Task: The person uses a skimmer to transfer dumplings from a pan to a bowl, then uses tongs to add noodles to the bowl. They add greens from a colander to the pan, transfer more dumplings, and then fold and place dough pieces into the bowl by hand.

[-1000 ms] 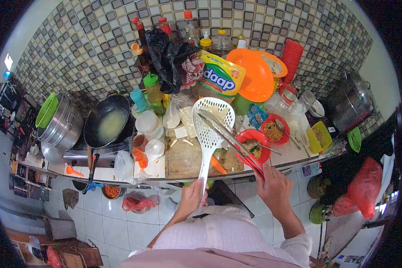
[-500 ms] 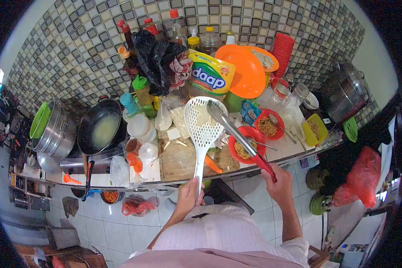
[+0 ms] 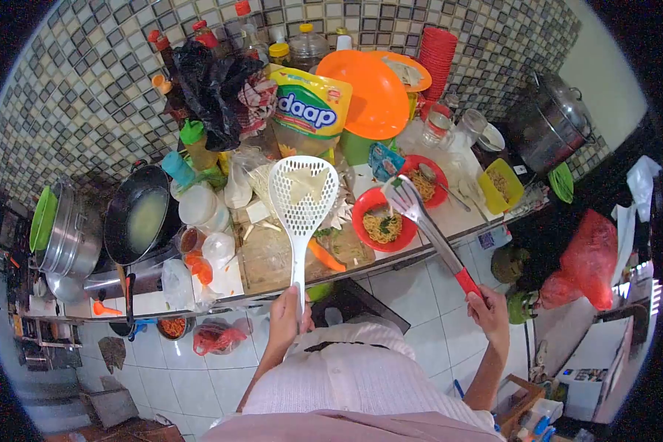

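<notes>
Well apart, the hands (image 3: 286,317) hold a skimmer (image 3: 299,237) and slanting tongs (image 3: 439,242).

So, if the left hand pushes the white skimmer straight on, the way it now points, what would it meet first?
Beyond the white skimmer in the left hand, the yellow pouch probably comes first; how much depth lies between is unclear.

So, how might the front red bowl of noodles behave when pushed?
The front red bowl would probably slide, since its plastic-looking surface seems smooth. Shoved backward, it may bump the second red bowl close behind. Pulled forward, it could tip off, as it sits near the edge of the counter.
</notes>
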`<state>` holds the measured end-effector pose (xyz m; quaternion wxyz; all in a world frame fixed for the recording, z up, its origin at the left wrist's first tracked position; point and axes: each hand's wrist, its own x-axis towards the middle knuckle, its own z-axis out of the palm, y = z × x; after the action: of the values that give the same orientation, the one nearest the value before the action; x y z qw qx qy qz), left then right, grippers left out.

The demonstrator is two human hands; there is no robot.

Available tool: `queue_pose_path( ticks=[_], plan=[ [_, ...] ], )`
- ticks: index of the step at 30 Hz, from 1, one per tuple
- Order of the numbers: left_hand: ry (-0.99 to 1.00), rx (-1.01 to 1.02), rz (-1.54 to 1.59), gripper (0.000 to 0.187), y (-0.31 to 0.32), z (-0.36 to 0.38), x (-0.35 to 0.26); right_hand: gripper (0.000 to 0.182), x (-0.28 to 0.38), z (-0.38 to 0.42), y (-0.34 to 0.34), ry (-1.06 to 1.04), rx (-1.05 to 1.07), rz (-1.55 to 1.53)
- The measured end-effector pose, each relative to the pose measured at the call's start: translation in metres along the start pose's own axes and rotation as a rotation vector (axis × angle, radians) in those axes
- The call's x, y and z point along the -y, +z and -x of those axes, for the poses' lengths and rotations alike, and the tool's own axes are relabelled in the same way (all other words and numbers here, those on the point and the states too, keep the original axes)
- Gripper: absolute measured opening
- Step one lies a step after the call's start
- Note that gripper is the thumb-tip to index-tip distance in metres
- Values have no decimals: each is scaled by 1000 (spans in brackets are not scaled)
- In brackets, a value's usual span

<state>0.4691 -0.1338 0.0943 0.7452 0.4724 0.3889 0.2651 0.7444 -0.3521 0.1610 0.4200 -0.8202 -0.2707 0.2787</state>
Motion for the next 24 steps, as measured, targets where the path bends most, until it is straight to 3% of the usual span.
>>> queue_pose_path(
  ticks=[14, 24],
  plan=[
    [22, 30, -7, 37, 2, 4, -2, 25, -25, -14, 8, 18, 153, 138],
    [-1, 30, 3, 37, 0, 6, 4, 25, -44, -42, 4, -116, 132, 225]
  ],
)
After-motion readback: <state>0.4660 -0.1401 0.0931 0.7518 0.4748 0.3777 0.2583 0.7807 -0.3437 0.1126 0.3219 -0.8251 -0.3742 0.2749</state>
